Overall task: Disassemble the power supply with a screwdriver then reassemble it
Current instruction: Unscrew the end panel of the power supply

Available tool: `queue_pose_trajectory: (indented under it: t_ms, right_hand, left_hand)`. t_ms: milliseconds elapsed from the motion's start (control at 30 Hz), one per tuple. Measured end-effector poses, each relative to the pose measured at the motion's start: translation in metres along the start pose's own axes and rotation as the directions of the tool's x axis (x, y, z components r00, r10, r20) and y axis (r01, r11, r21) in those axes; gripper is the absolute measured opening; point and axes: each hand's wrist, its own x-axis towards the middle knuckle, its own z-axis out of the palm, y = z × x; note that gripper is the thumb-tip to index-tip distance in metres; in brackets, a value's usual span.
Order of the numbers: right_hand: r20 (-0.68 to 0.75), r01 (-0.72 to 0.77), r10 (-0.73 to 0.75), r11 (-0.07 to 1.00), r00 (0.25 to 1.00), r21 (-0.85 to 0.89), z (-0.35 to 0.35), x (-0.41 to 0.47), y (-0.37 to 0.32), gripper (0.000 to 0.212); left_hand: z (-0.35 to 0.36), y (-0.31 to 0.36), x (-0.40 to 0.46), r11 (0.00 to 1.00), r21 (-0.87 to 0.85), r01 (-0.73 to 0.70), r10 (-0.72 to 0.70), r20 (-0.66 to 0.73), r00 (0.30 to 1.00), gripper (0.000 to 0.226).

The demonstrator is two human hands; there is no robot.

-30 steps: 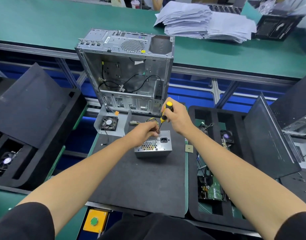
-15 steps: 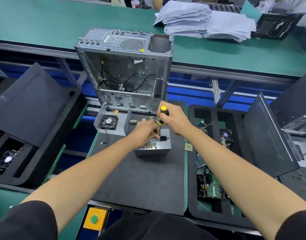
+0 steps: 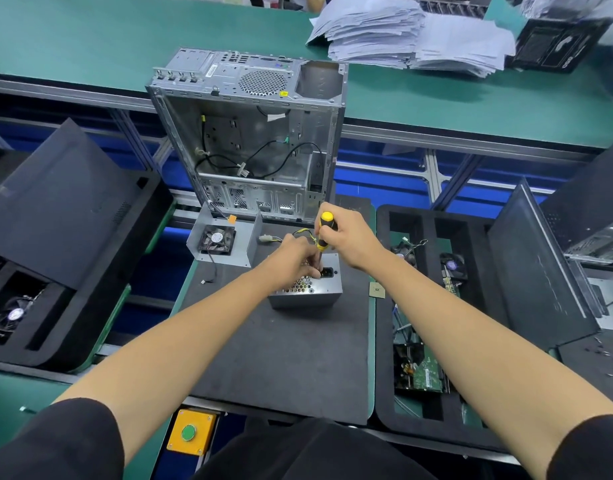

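A grey metal power supply point(image 3: 327, 289) stands on the dark work mat point(image 3: 280, 348), its honeycomb grille and black socket facing up. My right hand point(image 3: 350, 242) grips the yellow and black handle of a screwdriver point(image 3: 325, 226), held nearly upright with its shaft going down to the unit's top face. My left hand point(image 3: 293, 259) lies on top of the power supply, its fingers curled round the lower shaft near the tip. The tip itself is hidden behind those fingers. Yellow and black wires point(image 3: 306, 233) trail behind the unit.
An open silver computer case point(image 3: 253, 140) stands behind the mat. A metal bracket with a small fan point(image 3: 217, 240) lies left of the power supply. A small chip point(image 3: 377, 291) rests at the mat's right edge. Black foam trays with parts flank both sides; paper stacks point(image 3: 409, 32) lie far back.
My right hand and the screwdriver have lowered and shifted slightly left, toward the left hand. The left hand stays on the power supply, fingers closer round the shaft.
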Motion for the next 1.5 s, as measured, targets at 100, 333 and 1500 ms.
queue_pose_trajectory:
  t_ms: [100, 333, 1500]
  right_hand:
    - [0.019, 0.017, -0.016, 1.000, 1.000, -0.011, 0.000, 0.001, 0.000, 0.006]
    - [0.039, 0.039, -0.038, 0.999, 0.998, -0.016, 0.003, 0.005, -0.001, 0.006]
    - [0.365, 0.397, -0.220, 0.743, 0.905, -0.538, -0.025, 0.023, -0.024, 0.018]
  left_hand:
    - [-0.004, 0.000, 0.001, 0.999, -0.034, 0.021, -0.019, 0.034, 0.999, 0.016]
    - [-0.009, -0.006, 0.005, 1.000, -0.026, -0.006, 0.008, 0.087, 0.996, 0.015]
    - [0.011, -0.021, -0.012, 0.907, -0.412, -0.090, 0.038, -0.132, 0.990, 0.023]
